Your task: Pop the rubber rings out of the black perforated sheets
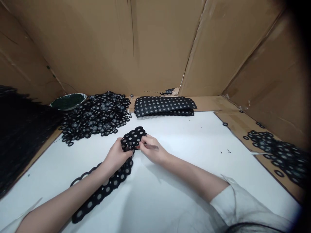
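Observation:
A strip of black linked rings with pale grey centres (103, 191) runs across the white surface under my left forearm, its far end raised and bent over. My left hand (119, 155) is closed on that raised end, thumb on the near side. Against the right edge of the same end, my right hand (150, 147) is closed in a pinch. A thin grey tool (153, 147) with a reddish part near the strip shows between its fingers; its kind is unclear, and its tip is hidden.
Loose black rings (97, 113) form a heap at the back left, beside a bowl of dark green material (69, 101). A folded ring sheet (165, 106) lies at the back. More rings (282, 155) lie at right. Cardboard walls (160, 45) enclose the white surface (189, 142).

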{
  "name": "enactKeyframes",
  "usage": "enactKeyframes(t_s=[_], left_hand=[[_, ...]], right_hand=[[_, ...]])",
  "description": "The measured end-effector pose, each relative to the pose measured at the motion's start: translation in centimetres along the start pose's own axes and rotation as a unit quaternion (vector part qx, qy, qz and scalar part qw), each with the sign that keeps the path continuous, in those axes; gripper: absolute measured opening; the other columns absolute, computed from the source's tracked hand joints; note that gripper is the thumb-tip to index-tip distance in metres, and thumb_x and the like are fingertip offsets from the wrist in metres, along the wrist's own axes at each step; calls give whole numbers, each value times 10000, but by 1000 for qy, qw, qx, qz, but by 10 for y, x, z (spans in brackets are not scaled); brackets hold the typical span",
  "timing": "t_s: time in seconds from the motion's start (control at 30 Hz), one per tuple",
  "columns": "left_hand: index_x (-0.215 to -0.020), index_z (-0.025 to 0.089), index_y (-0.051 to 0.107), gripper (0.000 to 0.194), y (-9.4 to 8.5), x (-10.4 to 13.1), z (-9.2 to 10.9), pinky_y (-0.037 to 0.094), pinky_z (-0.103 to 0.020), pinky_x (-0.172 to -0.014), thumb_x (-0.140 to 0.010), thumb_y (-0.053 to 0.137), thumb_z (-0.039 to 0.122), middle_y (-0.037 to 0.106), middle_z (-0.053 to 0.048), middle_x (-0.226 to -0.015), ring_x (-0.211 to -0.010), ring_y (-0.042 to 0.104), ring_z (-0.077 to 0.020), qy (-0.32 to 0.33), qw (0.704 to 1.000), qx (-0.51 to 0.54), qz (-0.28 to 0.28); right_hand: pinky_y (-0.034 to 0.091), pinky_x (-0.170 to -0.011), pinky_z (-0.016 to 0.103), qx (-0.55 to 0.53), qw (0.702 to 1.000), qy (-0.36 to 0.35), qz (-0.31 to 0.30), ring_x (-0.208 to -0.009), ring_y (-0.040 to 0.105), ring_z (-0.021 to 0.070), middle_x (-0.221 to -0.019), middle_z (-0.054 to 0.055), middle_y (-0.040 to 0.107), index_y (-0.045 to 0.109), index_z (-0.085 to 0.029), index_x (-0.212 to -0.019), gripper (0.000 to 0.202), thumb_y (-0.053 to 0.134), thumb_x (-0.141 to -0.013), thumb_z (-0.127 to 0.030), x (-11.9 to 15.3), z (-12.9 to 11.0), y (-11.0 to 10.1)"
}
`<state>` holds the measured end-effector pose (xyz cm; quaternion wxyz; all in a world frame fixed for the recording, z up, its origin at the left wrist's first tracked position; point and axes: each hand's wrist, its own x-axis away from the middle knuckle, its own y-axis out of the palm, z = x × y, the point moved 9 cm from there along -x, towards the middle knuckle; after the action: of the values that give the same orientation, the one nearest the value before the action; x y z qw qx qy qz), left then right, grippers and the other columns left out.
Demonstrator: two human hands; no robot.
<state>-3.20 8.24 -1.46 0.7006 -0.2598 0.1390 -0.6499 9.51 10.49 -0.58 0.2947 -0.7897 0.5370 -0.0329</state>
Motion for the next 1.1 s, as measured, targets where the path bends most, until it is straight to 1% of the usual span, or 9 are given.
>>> enactKeyframes(t_s=[0.2, 0.3, 0.4, 0.47, 0.53, 0.6, 0.73, 0.9, 1.1], left_hand=[[-787, 157, 530, 195, 9, 7, 11, 381, -230, -518, -592, 531, 165, 569, 17, -661, -605, 521, -141, -12, 994, 86, -61], [-810, 149, 550, 212, 10, 5, 11, 386, -230, -521, -599, 541, 168, 572, 15, -648, -612, 532, -146, -19, 991, 103, -78], [-893, 150, 565, 293, 12, 1, 9, 415, -249, -573, -602, 573, 192, 611, 2, -716, -676, 565, -169, -23, 987, 106, -120], [-887, 144, 583, 295, 13, -1, 5, 432, -271, -609, -608, 599, 236, 633, -16, -746, -714, 581, -190, -44, 983, 99, -152], [-853, 134, 605, 293, 12, -2, 1, 441, -288, -634, -601, 625, 283, 652, -38, -772, -734, 590, -205, -67, 980, 88, -165], [-833, 127, 622, 303, 11, -3, -2, 445, -299, -642, -591, 640, 308, 664, -52, -778, -734, 597, -215, -84, 979, 80, -168], [-821, 116, 642, 325, 7, -4, -2, 442, -310, -617, -568, 649, 319, 669, -54, -723, -691, 600, -226, -82, 983, 71, -146], [-772, 125, 643, 278, 8, -6, -3, 421, -285, -603, -586, 639, 332, 666, -46, -724, -671, 585, -201, -64, 987, 71, -132], [-745, 133, 621, 228, 9, -4, -6, 382, -248, -579, -613, 614, 320, 634, -12, -683, -630, 544, -160, -66, 989, 75, -109]], right_hand=[[343, -549, 238, 13, 1000, -19, 18, -609, 429, 103, -687, -5, 401, 340, -187, -584, 226, 364, -797, -258, 1, -6, -1], [372, -575, 246, 2, 1000, 1, 24, -627, 460, 109, -691, 3, 441, 384, -181, -579, 222, 395, -780, -276, -2, -1, -6], [427, -593, 256, -134, 988, 61, -49, -629, 529, 121, -641, 7, 517, 441, -174, -583, 228, 438, -762, -317, -9, 16, -1], [463, -593, 269, -260, 955, 105, -97, -614, 571, 128, -607, 7, 557, 443, -172, -592, 234, 456, -756, -338, -11, 25, 2], [485, -599, 284, -328, 931, 121, -103, -622, 597, 136, -611, 13, 586, 427, -170, -585, 246, 487, -746, -347, -14, 28, 0], [496, -613, 296, -349, 923, 122, -107, -650, 614, 145, -636, 24, 607, 428, -168, -589, 255, 512, -738, -357, -15, 28, -2], [478, -585, 259, -301, 941, 107, -116, -671, 612, 136, -693, 38, 621, 431, -166, -612, 249, 491, -763, -354, -11, 20, -1], [366, -503, 202, -130, 988, 36, -75, -597, 521, 100, -602, -13, 522, 430, -170, -601, 220, 445, -783, -292, -10, 6, -12], [332, -533, 202, -35, 995, -71, -67, -597, 435, 81, -669, -19, 472, 407, -171, -622, 165, 442, -769, -237, -5, -12, -10]])
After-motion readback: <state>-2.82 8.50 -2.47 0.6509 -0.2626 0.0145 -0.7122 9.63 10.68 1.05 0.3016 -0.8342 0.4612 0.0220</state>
